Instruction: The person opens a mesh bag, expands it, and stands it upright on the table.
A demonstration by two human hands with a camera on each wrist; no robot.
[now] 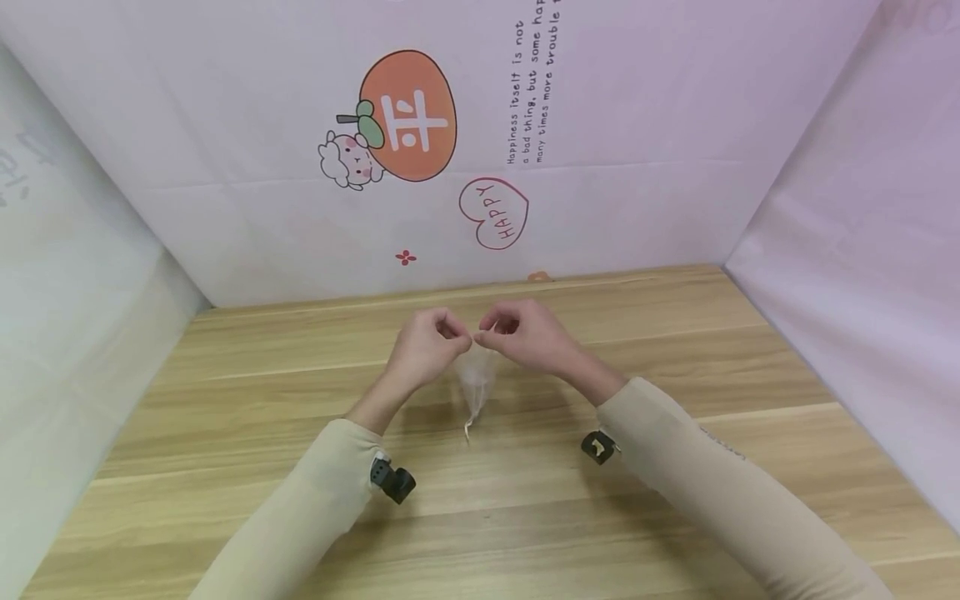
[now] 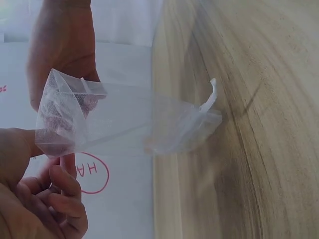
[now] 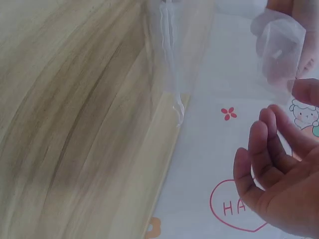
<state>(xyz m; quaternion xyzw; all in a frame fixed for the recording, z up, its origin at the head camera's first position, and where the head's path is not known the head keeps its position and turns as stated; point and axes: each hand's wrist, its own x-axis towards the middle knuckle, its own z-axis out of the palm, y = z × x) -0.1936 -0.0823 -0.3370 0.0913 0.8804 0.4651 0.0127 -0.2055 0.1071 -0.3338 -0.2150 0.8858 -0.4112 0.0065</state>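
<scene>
A small sheer white mesh bag [image 2: 119,114] hangs above the wooden table between both hands, its mouth up and a thin white tail [image 2: 211,95] trailing from its lower end. My left hand [image 1: 429,348] pinches one side of the bag's mouth between thumb and finger. On the opposite side, my right hand [image 1: 529,337] pinches the rim, with the fingertips of both hands almost meeting. The right wrist view shows the right hand's other fingers [image 3: 259,144] bent beside the mesh. From the head view the bag looks faint and see-through; what it may contain cannot be told.
Under the hands lies a wood-grain table [image 1: 480,517]. A white printed back sheet [image 1: 255,233] rises from its far edge, with light side walls [image 1: 862,275] to left and right. Small black devices [image 1: 393,481] sit on both sleeve cuffs.
</scene>
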